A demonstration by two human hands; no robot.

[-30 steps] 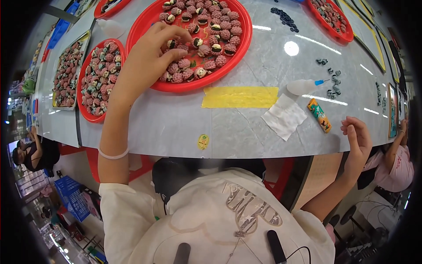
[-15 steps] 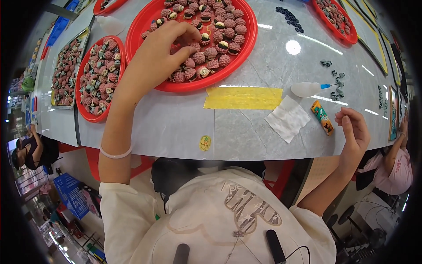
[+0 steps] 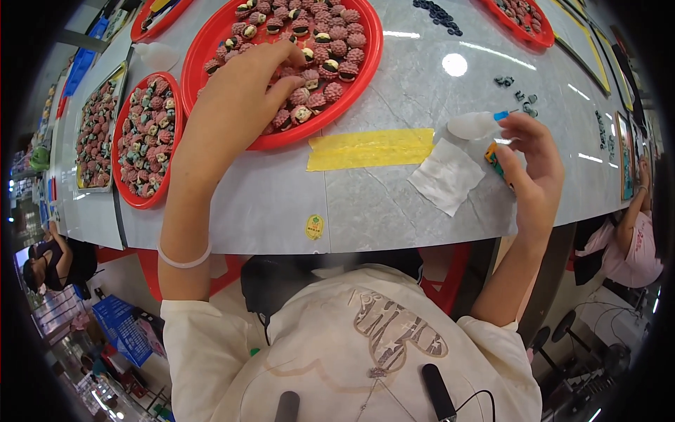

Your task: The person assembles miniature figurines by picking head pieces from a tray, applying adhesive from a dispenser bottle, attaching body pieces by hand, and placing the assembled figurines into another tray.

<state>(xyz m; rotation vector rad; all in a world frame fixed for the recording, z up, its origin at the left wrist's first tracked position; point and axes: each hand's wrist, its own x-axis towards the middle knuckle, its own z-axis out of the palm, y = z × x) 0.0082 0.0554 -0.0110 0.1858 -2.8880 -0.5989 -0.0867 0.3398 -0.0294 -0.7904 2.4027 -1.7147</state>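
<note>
pink shells crowd the round red tray on the desk, under and beyond the left hand. its thumb and index finger stand apart with a gap between them; whether a fingertip touches a shell, i cannot tell. the right hand is loosely curled, thumb and index finger apart, just beside the blue tip of the squeeze bottle and partly hiding an orange and green packet; no grip on the bottle shows. the work looks partway along, i judge: many shells in the tray already have a black or cream filling, while others show only pink from this side. small dark green pieces and black rings lie loose on the desk, seemingly not yet dealt with.
</note>
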